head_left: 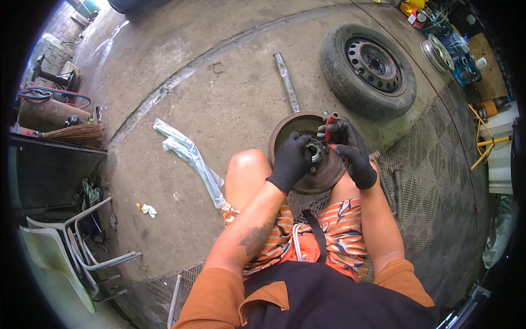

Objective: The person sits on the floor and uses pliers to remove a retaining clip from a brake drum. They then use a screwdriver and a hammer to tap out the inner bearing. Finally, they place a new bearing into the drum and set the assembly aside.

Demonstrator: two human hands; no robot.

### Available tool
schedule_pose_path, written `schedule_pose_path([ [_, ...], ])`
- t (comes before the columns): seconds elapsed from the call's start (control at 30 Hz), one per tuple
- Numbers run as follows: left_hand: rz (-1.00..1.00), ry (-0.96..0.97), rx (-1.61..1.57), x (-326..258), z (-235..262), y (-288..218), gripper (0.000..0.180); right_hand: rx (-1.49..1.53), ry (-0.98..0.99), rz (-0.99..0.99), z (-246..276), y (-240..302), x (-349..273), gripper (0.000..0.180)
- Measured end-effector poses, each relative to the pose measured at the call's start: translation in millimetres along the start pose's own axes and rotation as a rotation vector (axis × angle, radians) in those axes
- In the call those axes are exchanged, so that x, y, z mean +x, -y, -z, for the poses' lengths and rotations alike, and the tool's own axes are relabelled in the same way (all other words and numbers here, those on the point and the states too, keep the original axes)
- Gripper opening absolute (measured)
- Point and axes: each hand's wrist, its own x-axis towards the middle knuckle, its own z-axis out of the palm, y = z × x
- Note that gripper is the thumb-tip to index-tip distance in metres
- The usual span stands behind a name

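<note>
A rusty brake drum (281, 127) rests between my knees, with a metal hub and bearing (316, 152) at its centre. My gloved right hand (355, 151) is closed around a tool with red handles (330, 127), which looks like pliers. The handles stand apart, and the tool's working end is near the hub, partly hidden by the fingers. My gloved left hand (292, 157) lies over the drum's left side, with its fingers closed at the hub's edge. What those fingers pinch, if anything, is hidden.
A tyre on a steel wheel (368, 71) lies beyond the drum, near a metal pipe (286, 82). Crumpled plastic wrap (189, 156) is on the floor to the left, with a chair (57, 257) farther left. Metal bars (397, 189) lie beside my right knee.
</note>
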Motion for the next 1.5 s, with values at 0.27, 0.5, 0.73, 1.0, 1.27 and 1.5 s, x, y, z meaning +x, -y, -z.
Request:
schedule_pose_path([
  [0.27,-0.021,-0.001,-0.003,-0.5,2.0,2.0,0.029,0.020,-0.014,0.129,-21.8,15.6,0.0,0.088],
  [0.5,-0.016,-0.007,-0.011,0.3,-1.2,2.3,0.029,0.048,0.065,0.142,-17.8,16.7,3.6,0.090],
  [0.73,0.008,0.012,-0.019,1.7,4.1,-3.3,0.025,0.132,0.083,0.053,-5.1,6.9,2.2,0.082],
  [1.0,0.131,-0.187,-0.154,39.8,-9.8,23.5,0.023,0.138,0.067,0.029,-10.3,11.9,4.2,0.083],
  [1.27,0.068,0.063,-0.076,43.4,-33.5,9.9,0.025,0.124,0.112,0.015,-1.7,17.2,5.0,0.086],
  [1.5,0.108,0.101,0.184,41.8,-37.4,2.4,0.025,0.194,0.145,0.053,3.8,16.0,7.5,0.077],
])
